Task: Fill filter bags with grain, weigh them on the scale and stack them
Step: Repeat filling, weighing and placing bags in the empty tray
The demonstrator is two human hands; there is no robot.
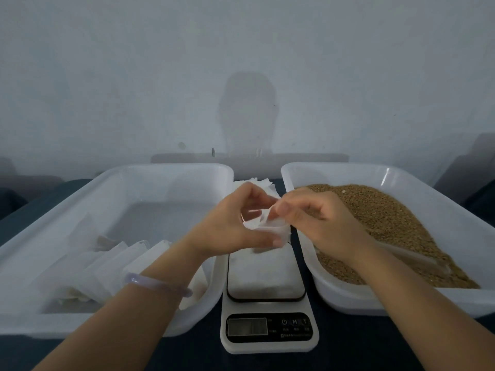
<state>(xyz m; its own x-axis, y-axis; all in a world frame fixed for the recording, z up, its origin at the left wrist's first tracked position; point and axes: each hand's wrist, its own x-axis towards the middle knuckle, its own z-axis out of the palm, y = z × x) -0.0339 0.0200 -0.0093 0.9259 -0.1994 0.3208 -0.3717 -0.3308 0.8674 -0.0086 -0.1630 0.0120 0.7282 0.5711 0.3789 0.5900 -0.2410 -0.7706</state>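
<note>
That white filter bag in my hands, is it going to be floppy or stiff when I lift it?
Probably floppy: the filter bag creases and folds where the left hand and right hand pinch it. Likely very light, since it looks thin with no grain showing inside. Its mouth may well collapse unless both hands hold it open.

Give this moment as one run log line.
left hand: holds filter bag | right hand: pinches same bag | where: over scale | grain: in right tray | other bags: in left tray
</note>
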